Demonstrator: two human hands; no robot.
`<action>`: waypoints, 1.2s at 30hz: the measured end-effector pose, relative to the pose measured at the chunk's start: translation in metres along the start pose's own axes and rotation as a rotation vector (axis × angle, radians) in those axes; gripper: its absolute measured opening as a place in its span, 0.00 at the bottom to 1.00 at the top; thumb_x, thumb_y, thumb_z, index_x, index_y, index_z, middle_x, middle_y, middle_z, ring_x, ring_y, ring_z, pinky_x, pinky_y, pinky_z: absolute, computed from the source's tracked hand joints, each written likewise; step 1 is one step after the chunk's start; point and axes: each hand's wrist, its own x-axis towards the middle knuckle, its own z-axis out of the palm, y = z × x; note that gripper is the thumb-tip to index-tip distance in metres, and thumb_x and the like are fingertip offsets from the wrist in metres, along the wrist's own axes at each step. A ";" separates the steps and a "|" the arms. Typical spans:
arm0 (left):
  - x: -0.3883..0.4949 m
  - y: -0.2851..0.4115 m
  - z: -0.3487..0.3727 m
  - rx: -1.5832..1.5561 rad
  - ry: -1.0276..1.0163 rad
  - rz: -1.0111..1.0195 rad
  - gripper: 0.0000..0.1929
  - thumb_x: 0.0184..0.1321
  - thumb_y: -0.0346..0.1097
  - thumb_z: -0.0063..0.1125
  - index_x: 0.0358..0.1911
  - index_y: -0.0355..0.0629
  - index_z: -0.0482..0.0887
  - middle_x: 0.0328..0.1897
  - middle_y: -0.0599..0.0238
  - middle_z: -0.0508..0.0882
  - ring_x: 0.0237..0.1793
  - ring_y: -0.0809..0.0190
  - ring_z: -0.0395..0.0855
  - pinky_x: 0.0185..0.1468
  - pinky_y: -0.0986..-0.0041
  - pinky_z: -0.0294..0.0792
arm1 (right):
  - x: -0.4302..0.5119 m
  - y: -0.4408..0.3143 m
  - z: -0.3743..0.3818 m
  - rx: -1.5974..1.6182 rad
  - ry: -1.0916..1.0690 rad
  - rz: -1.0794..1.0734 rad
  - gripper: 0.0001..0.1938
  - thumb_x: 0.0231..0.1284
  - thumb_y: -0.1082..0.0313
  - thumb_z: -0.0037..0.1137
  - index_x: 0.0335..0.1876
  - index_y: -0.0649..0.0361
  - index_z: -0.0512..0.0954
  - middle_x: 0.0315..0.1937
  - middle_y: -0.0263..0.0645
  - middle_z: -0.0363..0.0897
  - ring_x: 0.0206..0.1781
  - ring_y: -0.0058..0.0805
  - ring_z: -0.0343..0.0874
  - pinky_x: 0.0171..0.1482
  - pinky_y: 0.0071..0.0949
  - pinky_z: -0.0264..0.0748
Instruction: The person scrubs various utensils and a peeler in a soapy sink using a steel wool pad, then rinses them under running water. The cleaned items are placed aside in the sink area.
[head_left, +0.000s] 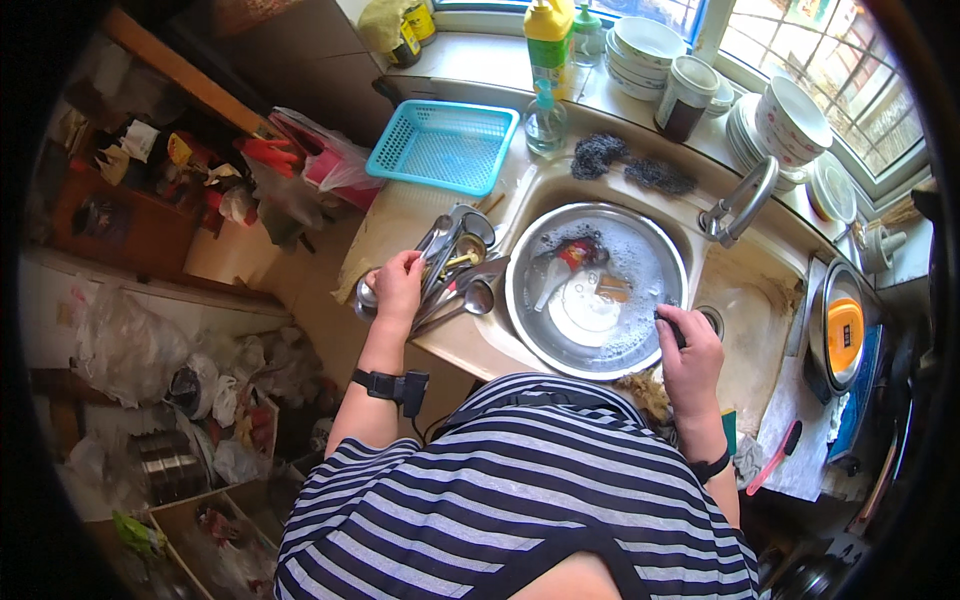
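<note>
My left hand (397, 285) is at a pile of metal utensils (450, 285) on the counter left of the sink. Its fingers pinch the handle of a metal spoon (442, 223). Ladles (478, 297) and other long-handled utensils lie around it. At the right rim of a round steel basin (517, 330), my right hand (688, 349) holds a small dark thing (679, 334), mostly hidden by the fingers. Soapy water (634, 255) fills the basin. In it lie a partly clear item with a red part (574, 255) and a tan piece (613, 288).
A blue plastic basket (442, 146) stands behind the utensils. Soap bottle (545, 124) and dark scouring pads (598, 155) sit behind the basin. The faucet (750, 199) arches over the right sink bowl (742, 315). Stacked bowls (791, 124) line the sill. A pink-handled brush (776, 457) lies right.
</note>
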 end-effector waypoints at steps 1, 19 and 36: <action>0.001 -0.004 0.002 0.024 -0.031 -0.048 0.10 0.69 0.45 0.69 0.46 0.53 0.95 0.40 0.66 0.93 0.45 0.59 0.90 0.65 0.57 0.57 | -0.001 0.001 -0.001 0.001 -0.003 0.013 0.09 0.67 0.73 0.68 0.51 0.58 0.88 0.39 0.42 0.87 0.38 0.38 0.87 0.43 0.32 0.82; -0.014 0.062 -0.012 0.108 0.052 0.279 0.11 0.65 0.35 0.69 0.50 0.49 0.90 0.49 0.63 0.86 0.56 0.50 0.82 0.63 0.54 0.69 | -0.008 0.033 0.005 -0.092 -0.224 0.239 0.21 0.62 0.63 0.73 0.61 0.52 0.85 0.49 0.44 0.90 0.49 0.46 0.89 0.53 0.39 0.84; -0.053 0.147 0.104 0.231 -1.022 0.524 0.19 0.66 0.43 0.67 0.56 0.40 0.90 0.51 0.44 0.91 0.54 0.40 0.89 0.61 0.52 0.79 | 0.020 0.035 0.001 -0.423 -0.589 0.246 0.14 0.63 0.70 0.65 0.53 0.58 0.78 0.43 0.55 0.88 0.50 0.57 0.87 0.52 0.50 0.81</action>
